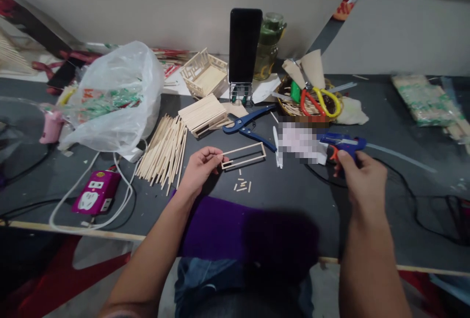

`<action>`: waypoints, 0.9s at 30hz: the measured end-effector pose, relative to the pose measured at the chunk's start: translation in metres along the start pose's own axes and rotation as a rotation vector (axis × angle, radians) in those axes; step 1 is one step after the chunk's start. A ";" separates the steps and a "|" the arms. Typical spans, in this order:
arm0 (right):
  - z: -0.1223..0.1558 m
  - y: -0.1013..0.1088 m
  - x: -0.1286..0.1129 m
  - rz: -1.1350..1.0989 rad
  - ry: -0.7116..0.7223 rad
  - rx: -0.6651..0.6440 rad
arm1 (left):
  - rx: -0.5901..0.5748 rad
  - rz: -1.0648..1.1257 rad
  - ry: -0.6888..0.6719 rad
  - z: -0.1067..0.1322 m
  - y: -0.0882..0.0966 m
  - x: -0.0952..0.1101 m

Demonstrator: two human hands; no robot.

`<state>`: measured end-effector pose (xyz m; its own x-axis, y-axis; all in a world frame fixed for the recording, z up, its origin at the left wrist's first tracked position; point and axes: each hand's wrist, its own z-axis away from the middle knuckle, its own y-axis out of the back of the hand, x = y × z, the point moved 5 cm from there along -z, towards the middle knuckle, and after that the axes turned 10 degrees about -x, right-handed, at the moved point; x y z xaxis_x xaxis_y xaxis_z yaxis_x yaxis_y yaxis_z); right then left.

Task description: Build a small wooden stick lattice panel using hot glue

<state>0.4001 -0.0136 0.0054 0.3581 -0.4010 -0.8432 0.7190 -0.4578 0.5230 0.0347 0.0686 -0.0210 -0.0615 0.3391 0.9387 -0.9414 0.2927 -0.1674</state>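
Between thumb and fingers, my left hand [203, 167] pinches one end of a thin rectangular stick frame [244, 155], held over the dark table. My right hand [362, 176] grips a blue glue gun [341, 144] with an orange trigger; a translucent glue stick [402, 155] sticks out of its back. Its nozzle points left. Several short cut stick pieces [242, 185] lie below the frame. Left of my left hand is a pile of loose wooden sticks [165, 149]. A blue cutter [249, 127] lies beyond the frame, with a white pen [276, 146] beside it.
At the back stand a phone [245, 46], a green bottle [270, 44] and a small stick-built box [204, 73]. A basket [284, 105] holds scissors [321, 103]. To the left are a plastic bag [147, 78] and a purple power outlet box [96, 191] with cables. Purple cloth [213, 225] covers the front edge.
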 end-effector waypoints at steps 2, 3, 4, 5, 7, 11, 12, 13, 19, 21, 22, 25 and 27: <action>-0.007 0.001 0.009 0.183 0.009 0.022 | -0.009 -0.012 0.010 -0.001 0.001 -0.001; -0.006 0.002 0.008 0.314 0.055 0.051 | -0.014 -0.017 0.011 -0.001 0.001 -0.001; -0.001 0.001 0.004 0.438 0.114 0.095 | -0.018 -0.022 0.010 -0.001 0.001 -0.001; 0.007 -0.002 -0.003 0.542 0.189 0.140 | -0.020 -0.024 0.007 -0.001 0.001 -0.001; 0.031 -0.014 -0.020 0.618 0.328 0.191 | -0.017 -0.026 0.004 -0.002 0.002 -0.001; 0.082 -0.082 -0.057 0.531 0.600 -0.267 | 0.000 -0.015 0.011 -0.001 0.002 0.001; 0.093 -0.101 -0.063 0.543 0.627 -0.371 | 0.004 -0.011 0.011 -0.001 0.003 0.001; 0.100 -0.117 -0.069 0.562 0.624 -0.435 | 0.007 -0.008 0.011 -0.001 0.003 0.001; 0.108 -0.172 -0.087 0.859 0.506 -0.542 | 0.014 -0.002 -0.006 0.001 0.005 0.000; 0.108 -0.178 -0.089 0.915 0.483 -0.550 | 0.016 0.009 -0.008 0.001 0.005 -0.002; 0.109 -0.178 -0.090 0.928 0.481 -0.548 | 0.019 0.014 -0.008 0.000 0.005 -0.002; 0.108 -0.172 -0.091 0.864 0.500 -0.544 | 0.019 0.015 -0.010 0.000 0.005 -0.004; 0.105 -0.162 -0.092 0.719 0.478 -0.565 | 0.001 0.004 -0.009 -0.001 0.004 -0.006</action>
<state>0.1878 0.0143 0.0114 0.9246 -0.0192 -0.3805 0.3726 0.2547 0.8924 0.0317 0.0686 -0.0272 -0.0681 0.3327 0.9406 -0.9415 0.2905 -0.1709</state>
